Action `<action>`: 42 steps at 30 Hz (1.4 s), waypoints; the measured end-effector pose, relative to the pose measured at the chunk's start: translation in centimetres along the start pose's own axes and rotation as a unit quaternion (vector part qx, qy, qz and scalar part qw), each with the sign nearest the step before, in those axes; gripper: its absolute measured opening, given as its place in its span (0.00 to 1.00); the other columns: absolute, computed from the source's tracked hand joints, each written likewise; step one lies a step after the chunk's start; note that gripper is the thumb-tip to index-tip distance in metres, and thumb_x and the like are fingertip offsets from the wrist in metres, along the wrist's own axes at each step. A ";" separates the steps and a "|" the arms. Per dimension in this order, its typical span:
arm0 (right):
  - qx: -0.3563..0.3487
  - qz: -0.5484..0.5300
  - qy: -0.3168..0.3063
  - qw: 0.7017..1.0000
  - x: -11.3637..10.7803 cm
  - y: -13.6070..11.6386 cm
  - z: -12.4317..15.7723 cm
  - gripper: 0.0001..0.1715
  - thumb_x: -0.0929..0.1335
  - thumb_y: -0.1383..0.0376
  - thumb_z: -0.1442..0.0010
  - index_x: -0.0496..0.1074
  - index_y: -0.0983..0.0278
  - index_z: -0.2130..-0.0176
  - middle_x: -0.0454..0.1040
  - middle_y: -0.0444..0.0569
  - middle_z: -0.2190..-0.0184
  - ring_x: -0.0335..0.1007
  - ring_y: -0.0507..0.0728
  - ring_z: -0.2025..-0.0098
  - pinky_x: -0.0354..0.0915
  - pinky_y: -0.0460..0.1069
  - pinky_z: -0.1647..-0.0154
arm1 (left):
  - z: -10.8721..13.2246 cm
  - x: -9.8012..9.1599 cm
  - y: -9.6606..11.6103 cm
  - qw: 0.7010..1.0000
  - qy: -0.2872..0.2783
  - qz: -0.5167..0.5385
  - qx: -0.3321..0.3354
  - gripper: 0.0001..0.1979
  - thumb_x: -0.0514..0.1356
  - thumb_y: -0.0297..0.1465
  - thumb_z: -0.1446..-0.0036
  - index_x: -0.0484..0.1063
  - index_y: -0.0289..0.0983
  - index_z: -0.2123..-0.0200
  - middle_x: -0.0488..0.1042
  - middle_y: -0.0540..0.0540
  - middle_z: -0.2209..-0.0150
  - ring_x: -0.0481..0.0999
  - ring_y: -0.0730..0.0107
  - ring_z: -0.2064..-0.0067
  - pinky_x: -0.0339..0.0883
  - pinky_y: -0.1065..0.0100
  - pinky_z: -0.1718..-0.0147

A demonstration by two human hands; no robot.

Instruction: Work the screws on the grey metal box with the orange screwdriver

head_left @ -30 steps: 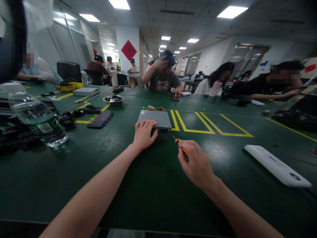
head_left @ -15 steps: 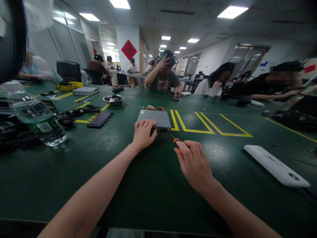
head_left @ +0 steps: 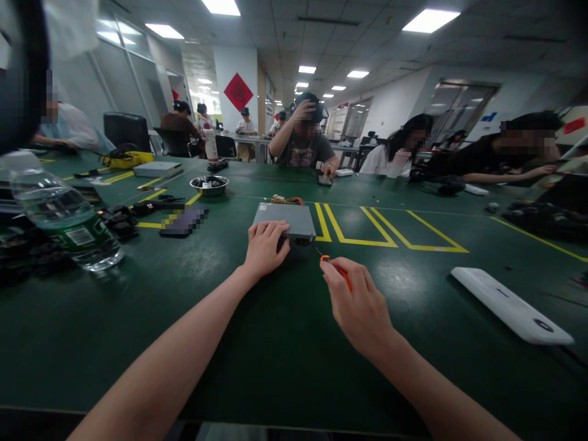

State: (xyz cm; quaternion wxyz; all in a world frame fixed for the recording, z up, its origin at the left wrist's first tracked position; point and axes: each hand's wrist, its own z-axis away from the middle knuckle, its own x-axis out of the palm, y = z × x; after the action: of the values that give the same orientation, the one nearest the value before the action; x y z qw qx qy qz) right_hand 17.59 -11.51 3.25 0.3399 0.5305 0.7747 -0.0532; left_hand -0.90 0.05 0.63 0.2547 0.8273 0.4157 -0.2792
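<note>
A grey metal computer power supply (head_left: 294, 219) lies flat on the green table, with a power socket on the side towards me and coloured wires behind it. My left hand (head_left: 267, 245) grips its near left corner, fingers over the top and thumb at the front side. In my right hand (head_left: 361, 297) is a screwdriver (head_left: 342, 275) with an orange and black handle, held between thumb and fingers. Its thin shaft points up and left to the near right corner of the power supply. Whether the tip sits in a screw is too small to tell.
A metal bowl (head_left: 209, 185) of dark small parts stands beyond the phone (head_left: 184, 222). On the left is a water bottle (head_left: 68, 214) among black items. A white elongated device (head_left: 509, 306) lies at right. Several people sit around the table.
The fingers of my right hand have shifted around the screwdriver handle, and more of its orange side shows. My left hand and the power supply have stayed in place.
</note>
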 end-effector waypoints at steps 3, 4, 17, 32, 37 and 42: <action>-0.014 -0.044 -0.010 0.999 0.0 -0.4 0.0 0.19 0.58 0.77 0.43 0.62 0.67 0.52 0.65 0.57 0.58 0.65 0.56 0.55 0.69 0.49 0.63 | 0.0 0.0 0.0 1.000 0.000 0.000 -0.002 0.14 0.53 0.32 0.45 0.65 0.43 0.55 0.69 0.48 0.50 0.63 0.60 0.49 0.50 0.56 0.50; -0.007 -0.061 -0.016 0.998 -0.1 -0.5 0.0 0.18 0.58 0.77 0.43 0.62 0.68 0.53 0.66 0.57 0.57 0.65 0.56 0.55 0.69 0.49 0.62 | 0.0 0.0 0.0 1.000 0.000 0.000 -0.002 0.14 0.53 0.32 0.45 0.65 0.43 0.55 0.69 0.48 0.50 0.63 0.60 0.49 0.50 0.56 0.50; 0.010 -0.053 -0.074 0.996 -0.2 -0.8 -0.1 0.18 0.59 0.76 0.43 0.62 0.69 0.52 0.67 0.58 0.58 0.65 0.58 0.57 0.68 0.50 0.64 | 0.1 -0.1 0.1 1.000 0.000 -0.004 -0.002 0.14 0.54 0.32 0.46 0.65 0.43 0.55 0.69 0.49 0.50 0.63 0.61 0.49 0.50 0.57 0.51; 0.067 -0.044 -0.061 0.995 -0.4 -0.1 -0.4 0.10 0.59 0.69 0.40 0.62 0.69 0.57 0.70 0.52 0.67 0.67 0.53 0.69 0.64 0.46 0.74 | 0.0 -0.1 0.1 1.000 -0.006 0.000 -0.004 0.14 0.53 0.33 0.45 0.65 0.43 0.54 0.69 0.48 0.50 0.63 0.60 0.49 0.50 0.56 0.51; 0.044 -0.041 -0.042 0.997 -0.8 0.0 -0.6 0.11 0.61 0.73 0.42 0.64 0.67 0.58 0.71 0.52 0.63 0.66 0.55 0.61 0.66 0.50 0.62 | 0.0 -0.2 0.1 1.000 -0.008 -0.003 -0.006 0.15 0.53 0.32 0.46 0.65 0.43 0.54 0.69 0.48 0.50 0.63 0.59 0.49 0.51 0.56 0.51; 0.104 -0.020 -0.054 0.993 -0.5 0.2 -0.5 0.17 0.61 0.62 0.40 0.63 0.69 0.54 0.67 0.56 0.62 0.65 0.54 0.68 0.62 0.45 0.80 | 0.0 -0.2 0.1 1.000 -0.006 -0.002 -0.003 0.14 0.53 0.32 0.46 0.65 0.43 0.54 0.69 0.48 0.50 0.63 0.60 0.49 0.51 0.56 0.51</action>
State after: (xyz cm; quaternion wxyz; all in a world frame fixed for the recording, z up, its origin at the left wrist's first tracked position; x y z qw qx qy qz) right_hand 17.63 -11.62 3.96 0.3235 0.5439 0.7556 -0.1689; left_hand -0.92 -0.10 0.75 0.2587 0.8239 0.4171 -0.2832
